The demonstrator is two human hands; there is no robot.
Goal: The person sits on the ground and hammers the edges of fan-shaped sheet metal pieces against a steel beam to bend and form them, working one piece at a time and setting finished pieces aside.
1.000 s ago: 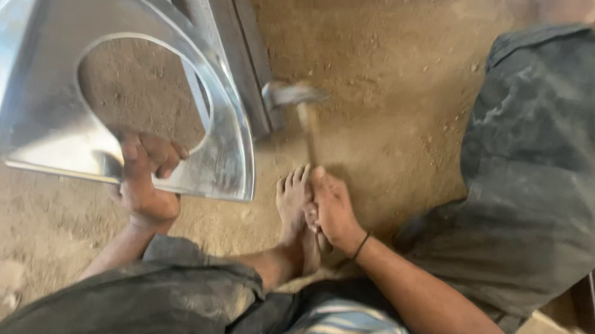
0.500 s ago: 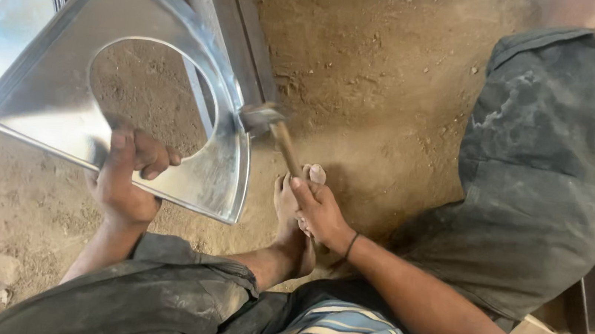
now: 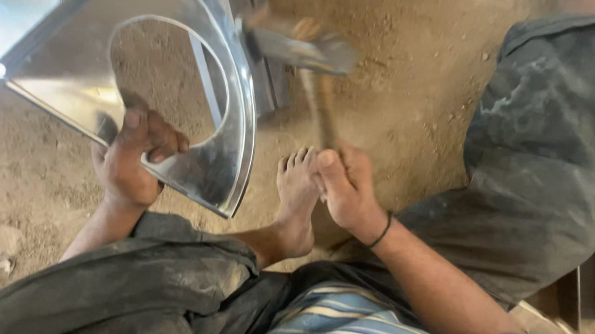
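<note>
— Two hands at work, we see from the head camera: our left hand [image 3: 130,163] pinches the curved sheet-metal piece [image 3: 171,93] at its lower edge, tilted above the dirt floor [image 3: 409,105].

— And our right hand [image 3: 347,188]?

— Fist wrapped around a blurred hammer [image 3: 303,48], its head just beside the sheet's right rim, bare foot [image 3: 295,197] touching the hand.

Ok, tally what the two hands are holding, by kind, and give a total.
Curved sheet-metal piece, gripped by the left hand: 1
Hammer, blurred, gripped by the right hand: 1
Total: 2
</note>
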